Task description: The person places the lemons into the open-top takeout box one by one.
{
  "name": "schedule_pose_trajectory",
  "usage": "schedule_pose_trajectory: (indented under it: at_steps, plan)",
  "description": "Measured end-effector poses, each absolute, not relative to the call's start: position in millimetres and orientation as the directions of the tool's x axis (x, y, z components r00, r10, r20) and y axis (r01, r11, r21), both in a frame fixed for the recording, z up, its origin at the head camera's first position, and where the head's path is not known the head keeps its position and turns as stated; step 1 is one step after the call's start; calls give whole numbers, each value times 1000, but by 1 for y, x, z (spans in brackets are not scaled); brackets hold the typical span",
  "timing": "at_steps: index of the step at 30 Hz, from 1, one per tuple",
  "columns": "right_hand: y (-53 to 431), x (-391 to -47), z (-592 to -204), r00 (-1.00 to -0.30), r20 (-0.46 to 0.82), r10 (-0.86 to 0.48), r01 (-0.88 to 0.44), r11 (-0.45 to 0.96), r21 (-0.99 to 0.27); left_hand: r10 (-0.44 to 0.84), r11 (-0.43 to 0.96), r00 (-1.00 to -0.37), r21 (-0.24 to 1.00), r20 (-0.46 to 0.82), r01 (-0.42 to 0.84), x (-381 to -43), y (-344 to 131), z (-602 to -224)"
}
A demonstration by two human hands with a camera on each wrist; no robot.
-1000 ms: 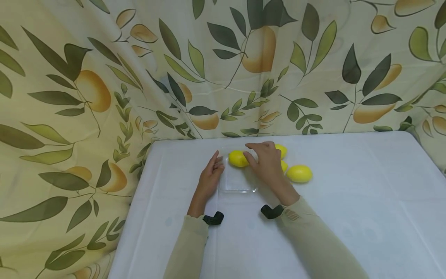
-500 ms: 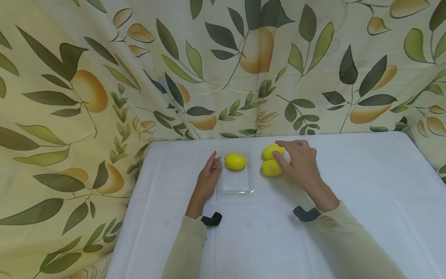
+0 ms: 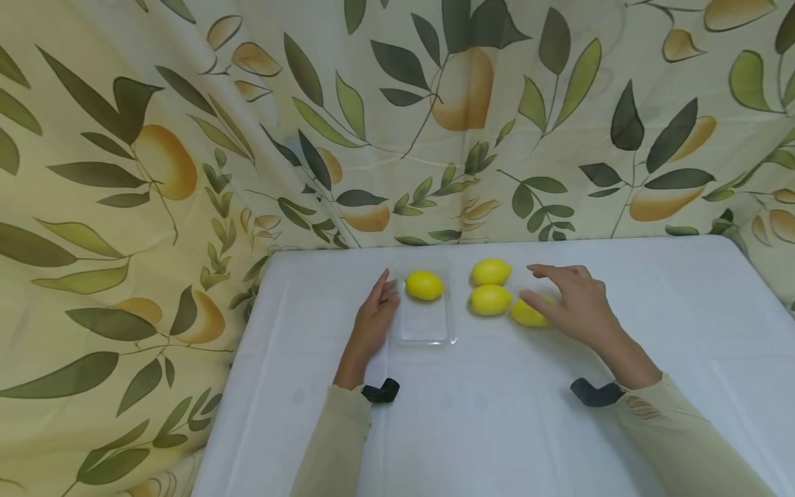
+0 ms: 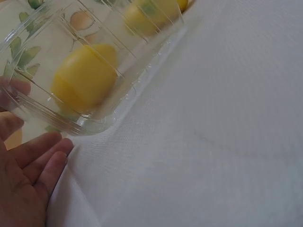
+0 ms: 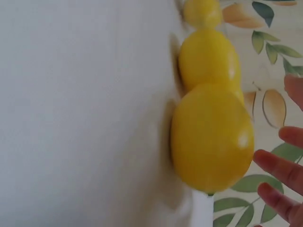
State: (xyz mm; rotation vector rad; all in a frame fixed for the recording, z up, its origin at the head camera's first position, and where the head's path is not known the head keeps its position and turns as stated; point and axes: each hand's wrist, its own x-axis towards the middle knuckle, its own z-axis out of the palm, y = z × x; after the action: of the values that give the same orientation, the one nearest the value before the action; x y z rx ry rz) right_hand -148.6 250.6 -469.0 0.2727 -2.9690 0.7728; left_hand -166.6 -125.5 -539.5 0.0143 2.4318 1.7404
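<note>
A clear plastic box stands on the table with one yellow lemon inside, toward its back. Along the box's left wall lies my left hand, fingers fairly straight and touching or very near its side. In the left wrist view, relaxed fingers appear beside the box's lower edge. My right hand, thumb and fingers spread apart, is over the rightmost lemon, partly covering it. Two more lemons, a rear one and a front one, sit close together between box and right hand.
A white cloth covers the table. Behind it and to the left hangs a curtain printed with leaves and orange fruit. Dark wrist straps, left and right, show at both cuffs.
My right hand has moved away from the box, rightward past the two paired lemons to the rightmost one. The lemon stays in the box. My left hand keeps its place.
</note>
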Motion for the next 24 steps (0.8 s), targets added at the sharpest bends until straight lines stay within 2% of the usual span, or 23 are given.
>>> schedule_pose_trajectory:
  at_steps: [9,24]
  plan:
    - [269,-140,-480,-978,-18,-209,-180,881,-437,102,334,-989,940,-104,-64,-165,-125,-540]
    - [273,-137,-492,-974,-44,-222,-182,883,-432,98,330,-989,941,-110,-72,-165,-125,-538]
